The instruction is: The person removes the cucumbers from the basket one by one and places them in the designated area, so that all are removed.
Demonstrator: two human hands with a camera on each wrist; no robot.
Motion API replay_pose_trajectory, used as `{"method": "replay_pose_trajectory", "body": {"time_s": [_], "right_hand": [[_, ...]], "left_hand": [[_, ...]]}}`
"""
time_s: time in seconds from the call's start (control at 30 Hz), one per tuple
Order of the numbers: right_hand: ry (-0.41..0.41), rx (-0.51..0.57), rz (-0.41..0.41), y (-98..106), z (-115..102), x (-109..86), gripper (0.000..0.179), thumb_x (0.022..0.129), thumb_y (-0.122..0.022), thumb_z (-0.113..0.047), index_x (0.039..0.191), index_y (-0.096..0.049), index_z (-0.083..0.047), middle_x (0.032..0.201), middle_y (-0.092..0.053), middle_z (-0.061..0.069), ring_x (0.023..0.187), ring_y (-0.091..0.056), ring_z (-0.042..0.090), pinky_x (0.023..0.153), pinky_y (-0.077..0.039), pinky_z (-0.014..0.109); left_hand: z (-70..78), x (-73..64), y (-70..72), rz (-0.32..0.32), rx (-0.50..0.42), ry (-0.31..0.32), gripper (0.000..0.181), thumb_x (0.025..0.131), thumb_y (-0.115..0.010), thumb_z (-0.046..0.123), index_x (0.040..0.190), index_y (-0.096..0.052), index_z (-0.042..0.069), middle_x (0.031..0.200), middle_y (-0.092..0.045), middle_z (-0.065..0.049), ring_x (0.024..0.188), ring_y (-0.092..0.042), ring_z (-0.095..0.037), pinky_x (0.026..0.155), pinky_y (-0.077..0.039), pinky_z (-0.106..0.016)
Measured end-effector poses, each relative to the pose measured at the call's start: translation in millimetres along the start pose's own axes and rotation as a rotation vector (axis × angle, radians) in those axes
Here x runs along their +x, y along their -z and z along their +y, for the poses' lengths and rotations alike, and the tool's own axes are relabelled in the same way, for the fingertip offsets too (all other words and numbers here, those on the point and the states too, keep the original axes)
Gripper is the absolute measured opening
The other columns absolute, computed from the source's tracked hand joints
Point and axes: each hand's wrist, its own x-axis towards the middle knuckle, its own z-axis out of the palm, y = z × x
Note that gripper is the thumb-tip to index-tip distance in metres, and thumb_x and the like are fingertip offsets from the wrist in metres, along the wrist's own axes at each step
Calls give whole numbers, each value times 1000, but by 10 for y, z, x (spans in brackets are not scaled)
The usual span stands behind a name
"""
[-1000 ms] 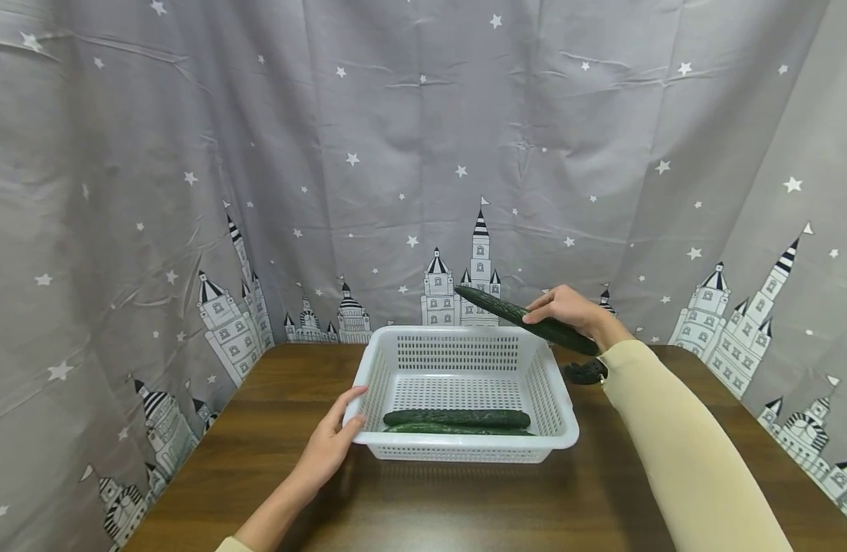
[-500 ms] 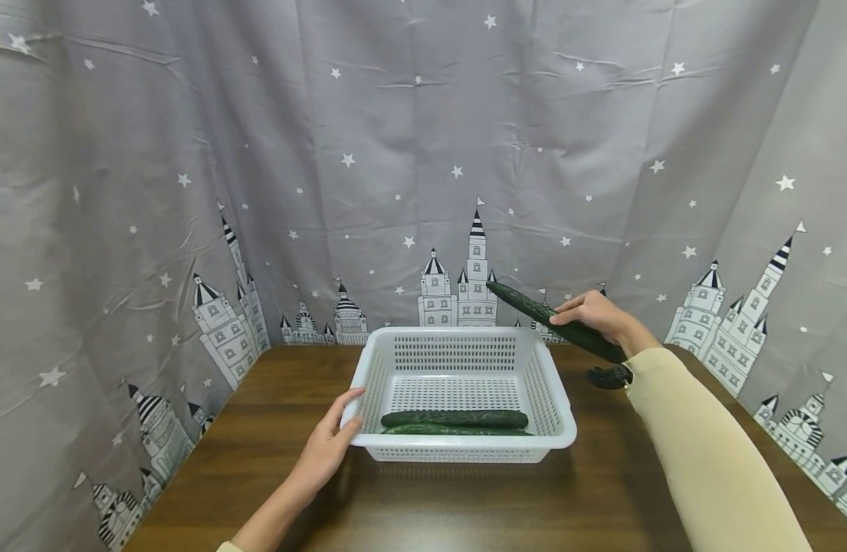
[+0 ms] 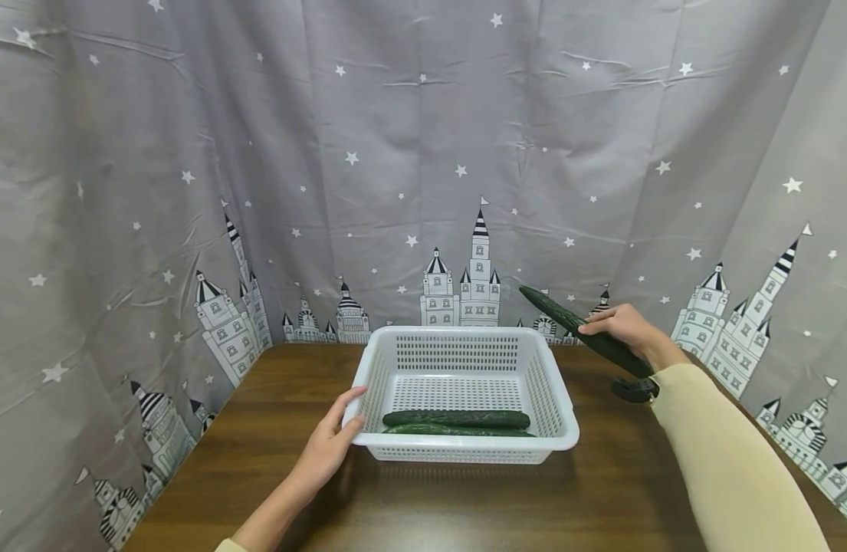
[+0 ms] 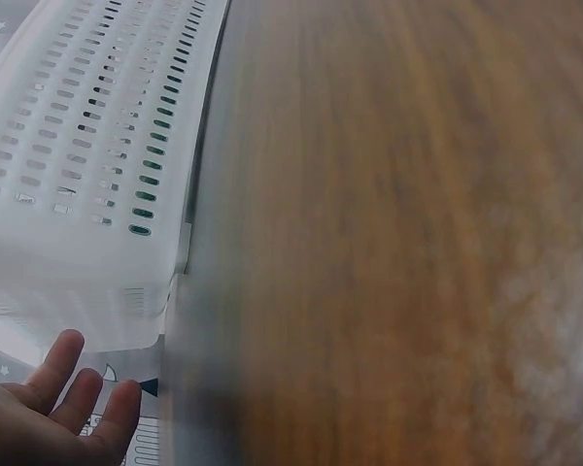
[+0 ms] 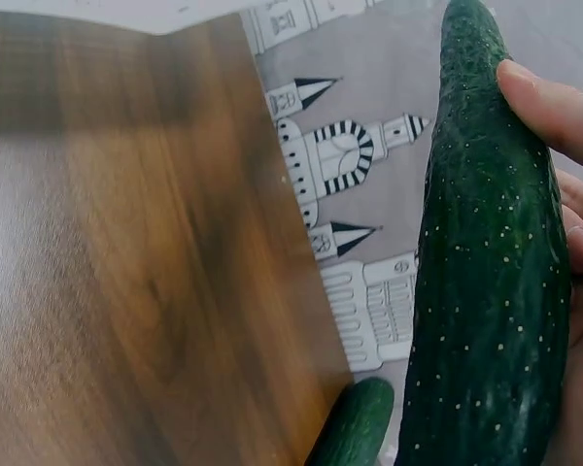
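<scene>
Basket point(image 3: 464, 441) is holding two cucumbers point(image 3: 457, 418); left hand point(image 3: 326, 448) is gripping its left rim. Right hand point(image 3: 626, 330) is gripping a third cucumber point(image 3: 554, 310), tilted, right of the basket. A fourth cucumber point(image 5: 360, 422) is showing its tip by the table point(image 5: 126, 243).

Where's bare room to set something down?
Table in front of the basket, between the left forearm and right sleeve; table left of the basket, outside the left hand; basket floor behind the two cucumbers. Crowded: the basket's front, where they lie, and far right, where the right hand holds a third cucumber and another shows by the table edge.
</scene>
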Motion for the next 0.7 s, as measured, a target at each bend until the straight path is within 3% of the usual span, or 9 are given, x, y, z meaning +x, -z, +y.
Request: {"method": "replay_pose_trajectory", "body": {"time_s": [0.27,0.5,0.7], "right_hand": [[-33,18,25,47,181,-87,61,92,-72,-30,134,-56,10,148,-43,31,141,-34,49,105,-45,48],[-64,6,62,74,351,-158,62,92,-71,-31,136,-55,10,146,-43,36,122,-57,37,81,-54,27],[-63,15,81,93,496,-222,60,91,-72,-29,131,-58,14,140,-49,37,105,-63,23,77,-54,25]], "left_hand": [[-7,6,-4,-10,-33,-17,46,104,-52,16,149,-45,23,152,-45,-17,128,-51,-31,97,-44,-42],[-4,0,-2,-19,-46,-6,47,104,-52,18,149,-44,24,152,-44,-18,128,-51,-32,96,-45,-42],[-7,4,-3,-20,-44,4,47,104,-51,17,149,-44,25,153,-43,-17,128,-50,-32,97,-45,-42]]}}
